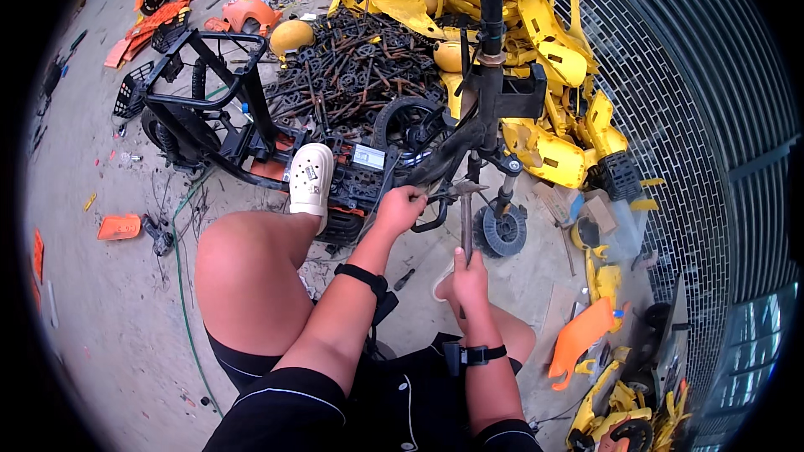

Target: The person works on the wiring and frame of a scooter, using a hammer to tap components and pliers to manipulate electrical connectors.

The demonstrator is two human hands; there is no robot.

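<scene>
My left hand (pixel 400 208) is closed at the scooter frame (pixel 448 146), its fingertips on something I cannot make out, just beside a hammer's head. My right hand (pixel 469 272) grips the handle of the hammer (pixel 466 226), held upright with its head up near my left fingers, below the dark steering column. The front wheel (pixel 502 233) stands just to the right. My left foot, in a cream clog (pixel 310 176), rests on the stripped deck (pixel 352 184), which carries a silver box. The frame's rear end, with black tubes, extends to the left.
Behind the scooter lie a heap of rusty metal parts (pixel 335 59) and piled yellow panels (pixel 553 159). Orange pieces (pixel 117 226) and a green hose (pixel 191 285) lie on the left floor. An orange panel (pixel 578 335) and more parts lie at right, beside a brick wall (pixel 653 117).
</scene>
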